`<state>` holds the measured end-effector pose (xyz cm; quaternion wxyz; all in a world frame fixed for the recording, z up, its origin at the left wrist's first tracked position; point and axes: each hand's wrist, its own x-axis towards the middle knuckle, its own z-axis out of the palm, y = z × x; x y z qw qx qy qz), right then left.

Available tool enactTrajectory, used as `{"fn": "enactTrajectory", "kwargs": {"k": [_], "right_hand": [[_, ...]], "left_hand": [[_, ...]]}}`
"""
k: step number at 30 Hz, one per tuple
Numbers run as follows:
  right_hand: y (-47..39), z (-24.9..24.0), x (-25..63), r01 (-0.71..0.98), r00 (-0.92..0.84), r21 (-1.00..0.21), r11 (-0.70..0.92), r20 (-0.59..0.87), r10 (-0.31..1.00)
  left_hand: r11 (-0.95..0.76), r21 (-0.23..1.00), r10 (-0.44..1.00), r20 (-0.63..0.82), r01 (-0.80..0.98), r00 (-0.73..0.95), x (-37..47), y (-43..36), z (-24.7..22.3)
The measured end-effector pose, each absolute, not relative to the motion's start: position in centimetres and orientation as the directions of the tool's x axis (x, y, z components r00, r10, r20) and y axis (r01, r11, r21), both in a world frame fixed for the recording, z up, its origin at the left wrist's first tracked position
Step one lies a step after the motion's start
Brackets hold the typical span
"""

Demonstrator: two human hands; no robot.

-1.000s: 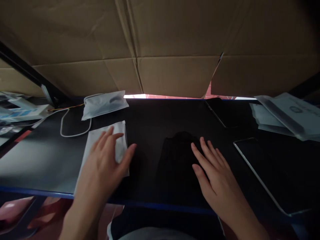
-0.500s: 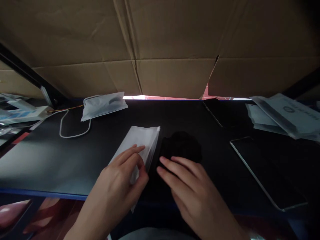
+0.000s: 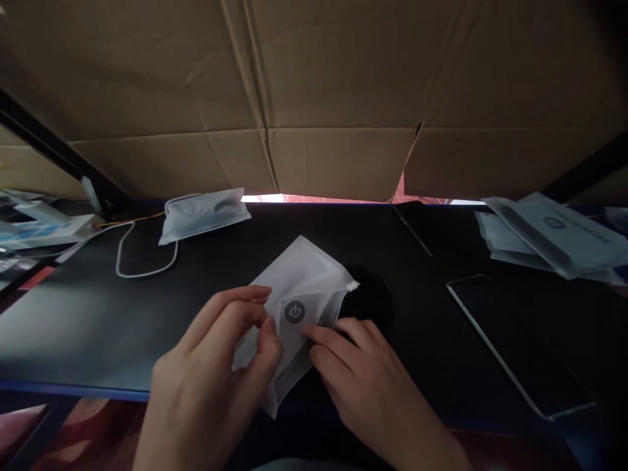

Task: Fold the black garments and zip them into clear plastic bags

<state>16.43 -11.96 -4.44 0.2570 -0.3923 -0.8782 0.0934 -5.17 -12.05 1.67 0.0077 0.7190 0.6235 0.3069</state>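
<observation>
Left hand (image 3: 216,366): pinching the white pouch (image 3: 299,307) at its near-left edge. Right hand (image 3: 363,379): fingertips gripping the pouch's near-right edge. Pouch: lying between both hands, long axis running away rightward. Dark bundle (image 3: 367,297): sitting just beyond the pouch. Cardboard wall (image 3: 314,98): standing farthest.

Pouch (image 3: 304,294): thin translucent white plastic film, smooth with a soft sheen, creased where the left hand (image 3: 216,366) and right hand (image 3: 363,379) pinch it. Dark item (image 3: 367,297) beside it: matt black, material cannot be told. Table (image 3: 88,314): smooth, matt black surface with a dull reflection. Backdrop (image 3: 314,98): brown corrugated cardboard, matt, creased. Cable (image 3: 142,269): smooth white plastic. Packets (image 3: 549,239): semi-glossy plastic film.
</observation>
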Motion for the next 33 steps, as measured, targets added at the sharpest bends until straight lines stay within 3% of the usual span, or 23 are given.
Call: {"fn": "enactTrajectory", "kwargs": {"k": [4, 11, 14, 17, 22, 25, 33], "right_hand": [[-12.0, -4.5, 16.2, 0.644, -0.543, -0.407, 0.648, 0.354, 0.762], [-11.9, -4.0, 15.8, 0.627, -0.512, -0.389, 0.675, 0.448, 0.733], [-12.0, -4.5, 15.6, 0.652, -0.485, -0.375, 0.659, 0.462, 0.743], [-12.1, -4.9, 15.4, 0.663, -0.458, -0.399, 0.634, 0.454, 0.764], [-12.5, -5.0, 15.3, 0.663, -0.469, -0.440, 0.606, 0.387, 0.794], [-12.8, -4.7, 15.5, 0.659, -0.486, -0.450, 0.603, 0.357, 0.797], [-13.5, -5.0, 16.4, 0.634, -0.551, -0.417, 0.651, 0.347, 0.759]], "left_hand": [[-0.170, 0.386, 0.888, 0.459, 0.907, -0.029, -5.2, -11.8, 2.4], [-0.375, 0.330, 0.908, 0.318, 0.867, 0.272, -5.1, -11.1, -0.2], [-0.367, 0.274, 0.918, 0.263, 0.889, 0.297, -5.2, -11.4, -0.9], [-0.271, 0.250, 0.947, 0.243, 0.930, 0.210, -5.3, -11.7, -0.2], [-0.133, 0.310, 0.902, 0.432, 0.941, -0.015, -4.8, -11.9, 1.8], [-0.045, 0.350, 0.884, 0.449, 0.936, -0.126, -4.7, -11.7, 2.3], [0.014, 0.338, 0.902, 0.401, 0.941, -0.158, -5.7, -10.7, 1.8]]}}
